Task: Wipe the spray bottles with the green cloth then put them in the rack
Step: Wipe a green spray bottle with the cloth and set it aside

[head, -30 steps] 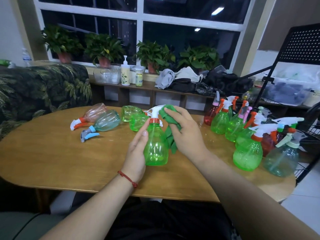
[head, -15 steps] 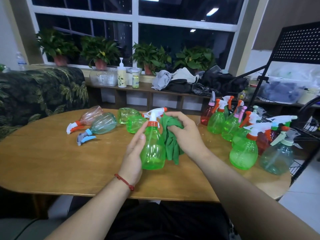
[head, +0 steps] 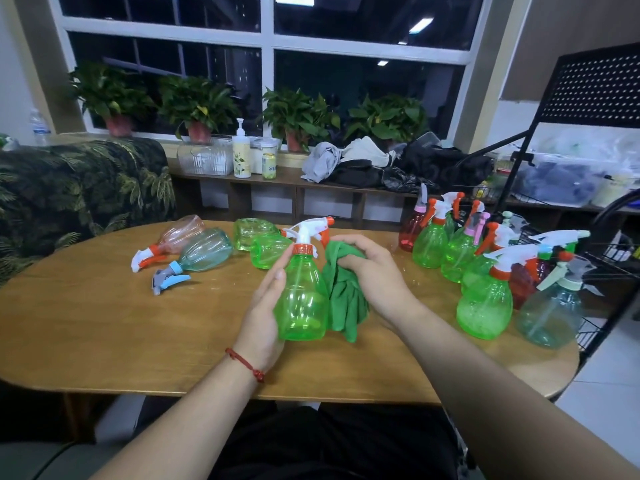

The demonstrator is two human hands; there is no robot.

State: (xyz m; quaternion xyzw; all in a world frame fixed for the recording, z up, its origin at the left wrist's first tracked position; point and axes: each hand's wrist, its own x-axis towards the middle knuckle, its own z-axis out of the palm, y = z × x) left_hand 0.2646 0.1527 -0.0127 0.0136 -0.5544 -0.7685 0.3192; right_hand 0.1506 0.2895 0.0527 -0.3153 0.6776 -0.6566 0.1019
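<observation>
One green spray bottle (head: 303,299) stands upright at mid-table, long axis vertical, with a white trigger head on an orange collar and an orange nozzle tip pointing right and slightly away from me. My left hand (head: 265,317) lies along its left side, fingers nearly straight and pressed to the plastic, steadying rather than clasping it (thumb hard to read). My right hand (head: 374,275) has its fingers curled round the bunched green cloth (head: 344,299), which hangs in soft folds and touches the bottle's right side. The body is translucent, glossy and pear-shaped. I can't tell if its base sits on the wooden table (head: 104,323) or just above it. Lying on their sides behind are a pink bottle (head: 181,230) and a teal bottle (head: 204,249), heads pointing front-left, and two green bottles (head: 254,232) whose heads are hidden behind the upright one. The standing bottles (head: 485,306) crowd the right edge, overlapping, so the count is unclear. The black rack (head: 595,98) has a perforated panel, is cut off at the frame edge, and its wire shelves are mostly hidden.
</observation>
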